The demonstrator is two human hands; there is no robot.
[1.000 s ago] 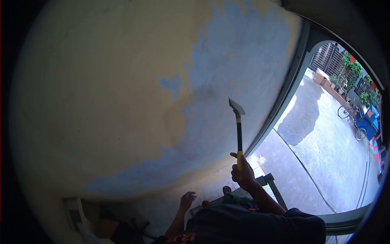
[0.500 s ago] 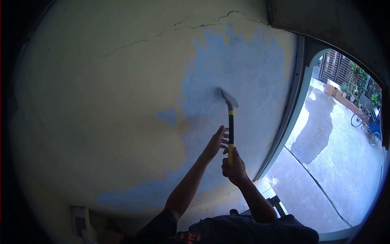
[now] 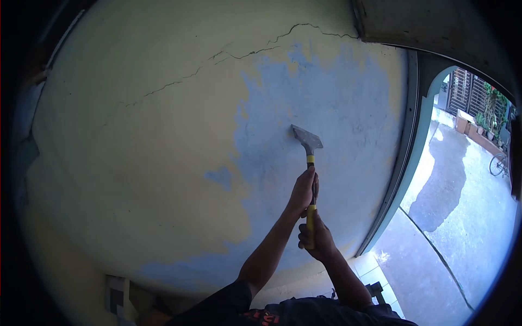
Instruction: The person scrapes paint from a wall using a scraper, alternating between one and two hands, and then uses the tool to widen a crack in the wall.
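A long-handled scraper (image 3: 308, 139) with a wide grey blade and a black and yellow handle is held up in front of the wall. Around the middle of its handle my left hand (image 3: 303, 191) is closed, just below the upper yellow band. Lower down, my right hand (image 3: 317, 238) grips the yellow end of the handle. Behind the blade lies a blue area (image 3: 348, 108) of the wall with ragged edges. Whether the blade touches the wall I cannot tell. Yellowish paint (image 3: 163, 146) covers the wall to the left.
A long crack (image 3: 251, 53) runs across the upper wall. On the right, a dark frame (image 3: 399, 163) borders an opening onto a concrete floor (image 3: 435, 190), with a bicycle wheel (image 3: 498, 164) and plants (image 3: 492, 108) outside. A boxy object (image 3: 116, 296) stands at lower left.
My left hand has gone from open beside the handle to closed around it. The scraper's blade has turned broader to the view and sits slightly lower. The view has shifted left.
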